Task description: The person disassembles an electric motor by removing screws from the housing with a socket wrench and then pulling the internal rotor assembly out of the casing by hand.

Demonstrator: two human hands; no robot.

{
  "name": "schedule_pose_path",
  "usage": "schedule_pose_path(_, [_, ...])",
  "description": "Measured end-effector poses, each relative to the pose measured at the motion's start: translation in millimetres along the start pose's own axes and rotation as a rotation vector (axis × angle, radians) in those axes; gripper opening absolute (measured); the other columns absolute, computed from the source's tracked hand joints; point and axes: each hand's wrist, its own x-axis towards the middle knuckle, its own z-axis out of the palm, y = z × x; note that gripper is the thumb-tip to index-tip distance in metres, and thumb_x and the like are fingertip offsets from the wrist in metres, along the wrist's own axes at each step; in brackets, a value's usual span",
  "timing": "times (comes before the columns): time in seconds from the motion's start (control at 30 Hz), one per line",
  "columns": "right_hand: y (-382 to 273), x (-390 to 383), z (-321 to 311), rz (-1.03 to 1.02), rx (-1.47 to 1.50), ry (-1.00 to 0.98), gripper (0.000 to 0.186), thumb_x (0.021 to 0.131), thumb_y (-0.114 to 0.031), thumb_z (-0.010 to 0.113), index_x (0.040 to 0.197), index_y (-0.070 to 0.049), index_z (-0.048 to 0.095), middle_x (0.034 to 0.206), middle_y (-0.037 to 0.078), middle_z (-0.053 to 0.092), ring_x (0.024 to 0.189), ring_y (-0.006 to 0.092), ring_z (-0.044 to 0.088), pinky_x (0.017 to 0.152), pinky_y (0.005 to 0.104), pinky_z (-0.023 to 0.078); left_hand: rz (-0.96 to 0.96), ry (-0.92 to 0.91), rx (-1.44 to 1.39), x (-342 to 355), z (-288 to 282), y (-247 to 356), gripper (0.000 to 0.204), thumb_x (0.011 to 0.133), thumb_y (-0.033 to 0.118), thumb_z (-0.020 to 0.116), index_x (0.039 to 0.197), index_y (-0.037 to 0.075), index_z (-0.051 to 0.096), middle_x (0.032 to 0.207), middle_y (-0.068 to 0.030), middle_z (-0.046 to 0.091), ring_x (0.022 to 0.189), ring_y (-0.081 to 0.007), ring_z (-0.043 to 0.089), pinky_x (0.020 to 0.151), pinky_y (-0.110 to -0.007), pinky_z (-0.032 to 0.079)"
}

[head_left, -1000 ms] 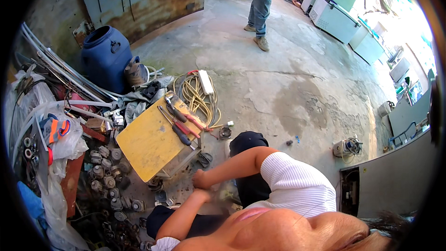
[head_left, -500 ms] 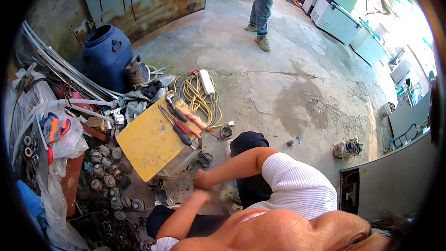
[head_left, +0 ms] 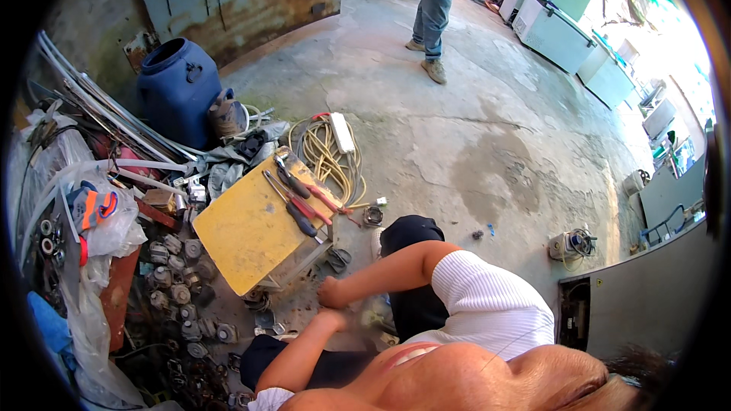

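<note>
Low in front of my body, my right hand [head_left: 330,292] is closed, its fingers curled inward toward my other hand; what it grips is hidden. Just below it is my left hand [head_left: 335,321], close to the right; its fingers are blurred and cannot be made out. Beyond both hands stands a low stool with a worn yellow top [head_left: 236,236]. On that top lie a screwdriver [head_left: 282,190] with a dark handle, pliers [head_left: 324,196] with red handles and another dark-handled tool [head_left: 292,177]. A small dark motor part [head_left: 372,215] sits on the floor near the stool.
Many small metal motors [head_left: 179,289] are heaped left of the stool. A coiled yellow cable [head_left: 316,148] with a white power strip [head_left: 342,133] lies behind it. A blue barrel [head_left: 177,99] stands far left. Another person [head_left: 432,19] stands at the back. A metal cabinet [head_left: 647,289] is at right.
The whole view has shifted very slightly. Both hands stay close together in the same place, and the tools on the stool have not moved.
</note>
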Motion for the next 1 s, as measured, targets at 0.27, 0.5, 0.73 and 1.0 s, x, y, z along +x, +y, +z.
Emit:
schedule_pose_path(0.27, [2, -8, -7, -0.057, -0.037, 0.018, 0.028, 0.079, -0.024, 0.072, 0.105, -0.015, 0.073, 0.113, 0.003, 0.069, 0.107, 0.0222, 0.065, 0.075, 0.0402, 0.054, 0.002, -0.016, -0.002, -2, 6, 1, 0.088, 0.079, 0.036, 0.07, 0.149, 0.029, 0.018, 0.154, -0.0133, 0.028, 0.141, -0.036, 0.025, 0.108, -0.062, 0.017])
schedule_pose_path(0.5, [2, -5, -6, -0.051, 0.017, 0.032, 0.025, 0.078, -0.023, 0.071, 0.102, -0.017, 0.075, 0.107, 0.004, 0.072, 0.102, 0.024, 0.068, 0.071, 0.0407, 0.055, -0.005, -0.02, -0.004, -3, 6, 1, 0.089, 0.079, 0.036, 0.07, 0.15, 0.03, 0.016, 0.155, -0.013, 0.028, 0.142, -0.036, 0.024, 0.108, -0.063, 0.016])
schedule_pose_path(0.73, [1, 7, 1, -0.018, -0.011, 0.021, 0.024, 0.08, -0.023, 0.069, 0.103, -0.018, 0.075, 0.106, 0.001, 0.072, 0.1, 0.0236, 0.068, 0.071, 0.0406, 0.053, -0.014, -0.024, 0.012, -4, 1, 0, 0.09, 0.079, 0.036, 0.07, 0.15, 0.03, 0.015, 0.155, -0.0128, 0.027, 0.142, -0.0361, 0.023, 0.108, -0.064, 0.015])
schedule_pose_path(1.0, [-1, -6, -7, -0.037, -0.006, -0.048, 0.038, 0.069, -0.025, 0.079, 0.106, -0.016, 0.075, 0.112, 0.005, 0.07, 0.107, 0.0231, 0.065, 0.081, 0.0394, 0.053, -0.019, -0.029, 0.02, -5, 3, 2, 0.091, 0.079, 0.037, 0.069, 0.151, 0.032, 0.013, 0.156, -0.0125, 0.026, 0.143, -0.0361, 0.022, 0.108, -0.064, 0.014])
